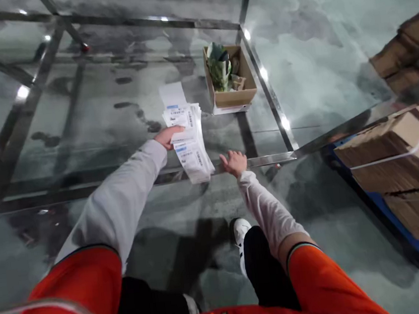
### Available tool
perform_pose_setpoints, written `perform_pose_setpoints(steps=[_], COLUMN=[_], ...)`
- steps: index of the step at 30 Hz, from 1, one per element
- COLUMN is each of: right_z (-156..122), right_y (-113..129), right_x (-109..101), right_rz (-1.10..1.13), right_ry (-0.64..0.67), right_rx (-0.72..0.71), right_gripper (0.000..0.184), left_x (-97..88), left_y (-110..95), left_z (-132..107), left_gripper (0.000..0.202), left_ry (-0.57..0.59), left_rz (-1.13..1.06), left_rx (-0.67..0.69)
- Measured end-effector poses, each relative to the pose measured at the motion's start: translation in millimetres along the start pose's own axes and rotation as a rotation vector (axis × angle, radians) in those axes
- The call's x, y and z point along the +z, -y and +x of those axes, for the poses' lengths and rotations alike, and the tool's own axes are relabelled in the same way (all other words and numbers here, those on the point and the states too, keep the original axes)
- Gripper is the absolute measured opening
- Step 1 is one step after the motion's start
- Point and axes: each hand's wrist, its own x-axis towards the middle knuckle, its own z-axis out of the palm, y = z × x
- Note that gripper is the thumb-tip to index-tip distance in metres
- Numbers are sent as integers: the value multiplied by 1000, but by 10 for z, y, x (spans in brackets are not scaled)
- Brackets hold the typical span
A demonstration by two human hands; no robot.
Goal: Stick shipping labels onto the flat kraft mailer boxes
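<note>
My left hand (170, 136) is closed on a thick stack of white printed labels (194, 161), thumb on top and fingers underneath. Barcodes and small blue marks show on the sheets, and one sheet sticks out beyond the far end. To the right of the stack, my right hand (235, 162) is apart from it, over the near metal rail (266, 160), with its thumb and fingers spread and nothing in them. Whether it touches the rail I cannot tell. Just beyond my hands is an open cardboard box (231, 99) with crumpled, greenish wrapping material (219, 71) inside.
A metal frame (127, 19) of square bars surrounds the area ahead. At right, strapped stacks of flat cardboard (393, 162) lie on a blue pallet (413, 245). More brown cardboard (408, 51) is at the far right. My shoe (242, 231) is on the grey floor (322, 90).
</note>
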Motion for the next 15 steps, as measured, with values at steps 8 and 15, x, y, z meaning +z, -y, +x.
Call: perform_pose_setpoints(steps=[8, 15], right_z=[-4, -15], right_y=[-6, 31], right_x=[95, 78], right_rz=[-120, -195], right_ry=[3, 47], right_rx=[-20, -8], right_gripper=[57, 61], left_x=[74, 43], left_y=[15, 1039], left_z=[948, 1114], left_gripper=[39, 51], left_ry=[-34, -112], left_rz=[173, 465], left_rx=[37, -101])
